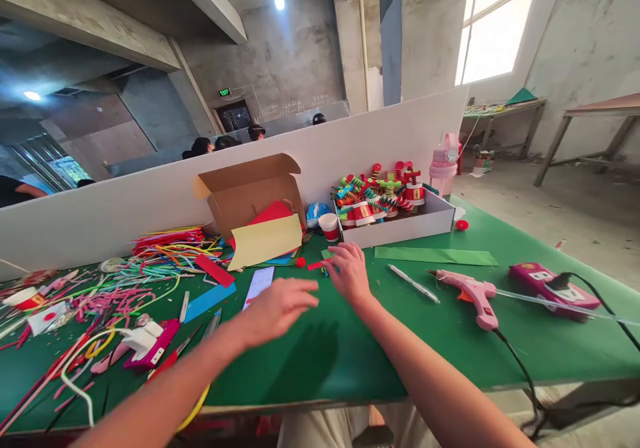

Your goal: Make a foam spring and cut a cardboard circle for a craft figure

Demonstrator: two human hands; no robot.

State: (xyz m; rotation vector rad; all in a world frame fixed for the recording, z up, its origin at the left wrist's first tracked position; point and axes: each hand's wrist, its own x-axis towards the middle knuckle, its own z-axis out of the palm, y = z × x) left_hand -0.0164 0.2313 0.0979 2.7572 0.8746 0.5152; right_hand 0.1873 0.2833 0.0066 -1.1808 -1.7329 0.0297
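My right hand (349, 276) is raised over the middle of the green table, its fingertips pinched at the end of a short red paper strip (316, 265). To its left, my left hand (281, 307) hovers slightly blurred, fingers stretched out and nothing visible in them. Under and behind that hand lies a phone (261, 280) with a lit screen. A small red pom-pom (301, 262) rests just beyond the two hands. Part of a small green and blue piece shows behind my right fingers, mostly hidden.
Finished spring-like figures on paper cups fill a white box (400, 230). A paper cup (329, 227) stands beside it. On the right lie a green strip (435, 255), a pen (413, 283), a pink glue gun (470, 295) and a power strip (553, 291). Pipe cleaners (170, 245) clutter the left.
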